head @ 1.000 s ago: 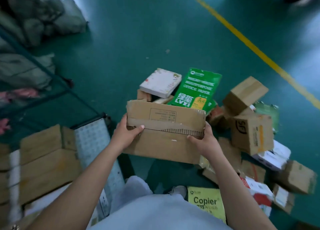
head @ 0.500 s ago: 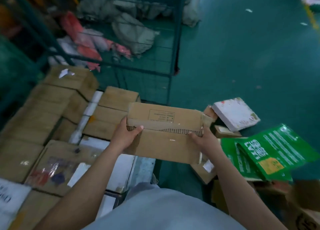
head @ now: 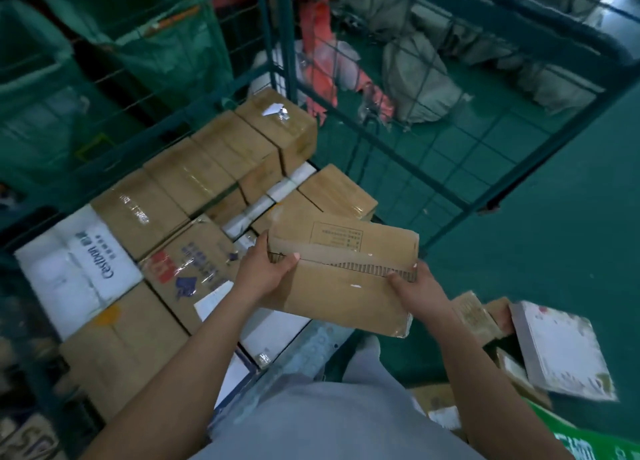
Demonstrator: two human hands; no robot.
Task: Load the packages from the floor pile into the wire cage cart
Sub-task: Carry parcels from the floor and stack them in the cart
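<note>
- My left hand [head: 264,275] grips the left end of the flat cardboard box [head: 341,272], thumb curled over its top face.
- My right hand [head: 417,291] clamps the box's right end, fingers wrapped underneath, out of sight.
- The box hangs over the near right corner of the wire cage cart [head: 433,169], above the cartons [head: 207,179] stacked inside.
- The printed label [head: 337,236] on the box is too blurred to read.
- The floor pile [head: 540,349] at my right is cut off by the frame edge.
</note>
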